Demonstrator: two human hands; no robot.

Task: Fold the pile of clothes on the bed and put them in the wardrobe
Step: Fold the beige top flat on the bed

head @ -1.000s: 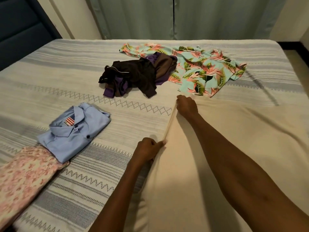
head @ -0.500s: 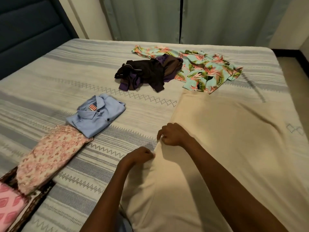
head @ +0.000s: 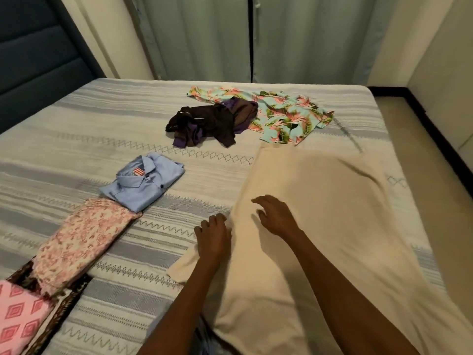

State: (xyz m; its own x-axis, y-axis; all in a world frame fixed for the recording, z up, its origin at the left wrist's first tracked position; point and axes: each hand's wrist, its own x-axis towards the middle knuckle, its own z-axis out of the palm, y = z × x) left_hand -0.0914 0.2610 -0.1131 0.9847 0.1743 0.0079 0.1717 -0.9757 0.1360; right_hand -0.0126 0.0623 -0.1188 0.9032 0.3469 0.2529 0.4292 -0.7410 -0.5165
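Note:
A large cream cloth [head: 332, 226] lies spread over the right half of the bed [head: 102, 124]. My left hand [head: 213, 237] sits at the cloth's left edge with its fingers curled onto the fabric. My right hand [head: 276, 216] hovers just over the cloth with fingers spread, holding nothing. A heap of dark brown and purple clothes [head: 204, 124] lies unfolded further back, partly on a tropical-print shirt [head: 286, 116]. To the left lie a folded blue shirt [head: 146, 183], a folded pink floral garment [head: 84, 239] and a pink diamond-print piece [head: 18, 321].
A dark blue headboard [head: 33, 60] stands at the left. Pale green curtains [head: 204, 34] hang behind the bed. Beige floor [head: 422, 139] runs along the bed's right side with a dark skirting. No wardrobe shows.
My right hand let go of the cloth's edge, drew back toward me and opened. My left hand stayed at the edge. The view pulled back and tilted up.

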